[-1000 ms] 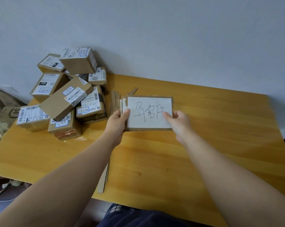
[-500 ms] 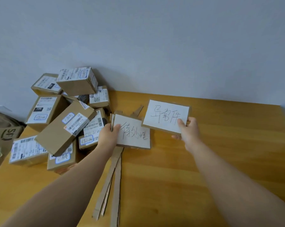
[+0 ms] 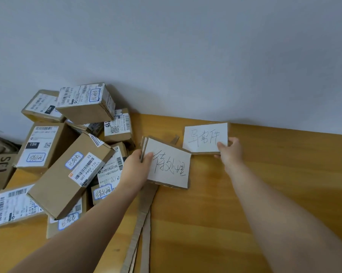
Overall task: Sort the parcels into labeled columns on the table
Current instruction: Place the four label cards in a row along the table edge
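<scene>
A heap of several brown cardboard parcels (image 3: 71,174) with white shipping labels lies at the left end of the wooden table (image 3: 264,194). My left hand (image 3: 135,170) grips a small stack of cardboard label cards (image 3: 169,166); the top one has a white face with handwritten characters. My right hand (image 3: 228,149) holds a single label card (image 3: 204,137) by its lower right corner, close to the wall at the table's far edge, up and right of the stack.
Long cardboard strips (image 3: 140,229) lie on the table below my left hand. A grey wall (image 3: 186,56) runs along the table's far edge. A brown paper bag (image 3: 0,166) sits beyond the left end.
The single card came off the stack in my right hand and travelled right and away toward the wall. My left hand kept the remaining cards, now showing a different label.
</scene>
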Demonstrator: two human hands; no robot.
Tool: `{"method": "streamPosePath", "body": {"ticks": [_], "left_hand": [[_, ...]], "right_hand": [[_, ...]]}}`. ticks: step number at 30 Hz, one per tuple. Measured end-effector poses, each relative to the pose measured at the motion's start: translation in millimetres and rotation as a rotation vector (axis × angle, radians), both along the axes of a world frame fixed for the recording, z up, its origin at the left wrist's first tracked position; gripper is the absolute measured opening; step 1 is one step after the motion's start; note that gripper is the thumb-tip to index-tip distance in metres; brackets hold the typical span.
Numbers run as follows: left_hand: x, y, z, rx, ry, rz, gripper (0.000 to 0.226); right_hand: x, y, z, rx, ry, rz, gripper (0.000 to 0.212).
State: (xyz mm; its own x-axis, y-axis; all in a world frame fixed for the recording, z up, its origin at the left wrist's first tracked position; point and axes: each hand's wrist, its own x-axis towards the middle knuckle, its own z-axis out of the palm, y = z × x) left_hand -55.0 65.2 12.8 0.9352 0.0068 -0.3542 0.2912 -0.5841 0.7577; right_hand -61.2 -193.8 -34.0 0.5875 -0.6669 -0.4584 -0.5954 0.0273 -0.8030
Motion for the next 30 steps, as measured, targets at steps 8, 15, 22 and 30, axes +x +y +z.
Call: {"method": "streamPosePath", "body": {"ticks": [8,15,22,30], "left_hand": [[40,-10,-2,-0.046,0.049,0.035,0.015],[58,-9,-10,-0.046,0.138,0.057,0.018],[53,-12,-21,-0.076,0.230,0.052,0.008],[45,-15,-20,-0.119,0.243,0.069,0.016]], "right_hand": [[28,11,-13,-0.312,0.293,0.317,0.040],[55,16,-21,-0.270,0.264,0.327,0.039],[61,23,-30,-0.278,0.297,0.390,0.042],[58,31,-16,-0.425,0.281,0.440,0.047]]}}
